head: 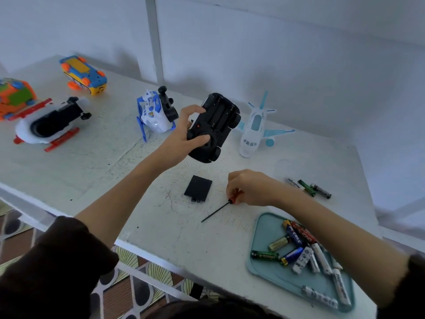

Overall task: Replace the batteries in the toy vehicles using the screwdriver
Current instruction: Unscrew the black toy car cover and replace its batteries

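My left hand (184,132) holds a black toy car (216,125) upside down above the table, its battery bay uncovered and facing me. The bay's black cover (198,188) lies flat on the table below. My right hand (248,187) grips the red handle of a screwdriver (218,210), whose dark shaft points down-left with its tip on the tabletop. Three loose batteries (309,187) lie to the right of that hand. A teal tray (266,229) at the front right holds several more batteries.
Other toys stand along the back of the white table (103,169): a white and blue plane (253,130), a white and blue vehicle on its side (156,111), a red and white helicopter (48,123), a blue and orange vehicle (84,74), an orange and green one (16,96).
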{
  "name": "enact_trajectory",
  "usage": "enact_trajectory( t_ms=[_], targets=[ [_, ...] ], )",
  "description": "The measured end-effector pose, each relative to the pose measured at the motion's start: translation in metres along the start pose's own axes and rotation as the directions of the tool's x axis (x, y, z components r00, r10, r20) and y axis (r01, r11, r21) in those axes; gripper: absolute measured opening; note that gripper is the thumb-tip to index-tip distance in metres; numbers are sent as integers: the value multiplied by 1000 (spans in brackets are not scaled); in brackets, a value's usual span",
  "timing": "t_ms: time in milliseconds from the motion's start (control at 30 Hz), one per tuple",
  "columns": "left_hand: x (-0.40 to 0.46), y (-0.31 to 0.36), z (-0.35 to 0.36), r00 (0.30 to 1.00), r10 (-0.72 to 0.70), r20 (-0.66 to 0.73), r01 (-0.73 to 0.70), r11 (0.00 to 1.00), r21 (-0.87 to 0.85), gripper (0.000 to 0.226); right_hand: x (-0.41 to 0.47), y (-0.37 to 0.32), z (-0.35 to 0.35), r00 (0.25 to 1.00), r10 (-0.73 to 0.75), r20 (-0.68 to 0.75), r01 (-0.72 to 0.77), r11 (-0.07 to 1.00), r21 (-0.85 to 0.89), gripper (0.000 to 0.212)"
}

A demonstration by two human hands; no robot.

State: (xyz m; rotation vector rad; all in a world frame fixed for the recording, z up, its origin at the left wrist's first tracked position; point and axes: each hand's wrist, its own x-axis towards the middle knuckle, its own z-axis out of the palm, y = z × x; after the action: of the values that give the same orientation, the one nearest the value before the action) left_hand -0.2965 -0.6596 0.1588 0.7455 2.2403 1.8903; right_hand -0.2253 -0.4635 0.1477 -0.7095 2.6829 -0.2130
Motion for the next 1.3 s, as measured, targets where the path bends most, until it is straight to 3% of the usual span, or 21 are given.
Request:
enact_trajectory(
  t_ms=[100, 200, 333, 467, 567, 767, 867, 967, 1133, 1300],
  targets=[
    [3, 3, 11, 1000, 13, 16, -13, 1000, -10, 48, -10, 3, -4, 995, -12, -98, 17, 998, 56, 27],
    [8, 4, 23, 999, 31, 38, -30, 999, -25, 46, -31, 4, -11, 980, -10, -198, 32, 994, 108, 14],
    [14, 4, 40, 995, 33, 94, -28, 998, -50, 45, -66, 0, -4, 997, 4, -75, 7, 990, 141, 5],
    [16, 2, 59, 989, 36, 140, -27, 997, -70, 44, -91, 0, 12, 998, 47, 30, -50, 994, 96, 15],
    [17, 1, 67, 986, 39, 160, -27, 997, -74, 44, -101, -2, 19, 993, 102, 66, -105, 994, 40, 21],
    [16, -1, 78, 982, 69, 173, -54, 995, -88, 47, -106, -2, 31, 990, 133, 53, -133, 991, 9, 14],
    [12, 0, 78, 985, 62, 164, -46, 994, -96, 46, -106, -8, 23, 988, 151, 11, -150, 965, 217, 8],
    [10, 3, 78, 990, 53, 128, -38, 993, -114, 47, -102, -13, -2, 972, 171, -163, -82, 892, 445, 6],
    [8, 4, 71, 996, 29, 84, -17, 991, -134, 47, -79, -7, -40, 823, 389, -415, -1, 731, 682, 8],
    [3, 6, 69, 998, 38, 49, -30, 987, -161, 46, -46, 6, -50, 547, 500, -671, 26, 791, 611, 11]
  ],
)
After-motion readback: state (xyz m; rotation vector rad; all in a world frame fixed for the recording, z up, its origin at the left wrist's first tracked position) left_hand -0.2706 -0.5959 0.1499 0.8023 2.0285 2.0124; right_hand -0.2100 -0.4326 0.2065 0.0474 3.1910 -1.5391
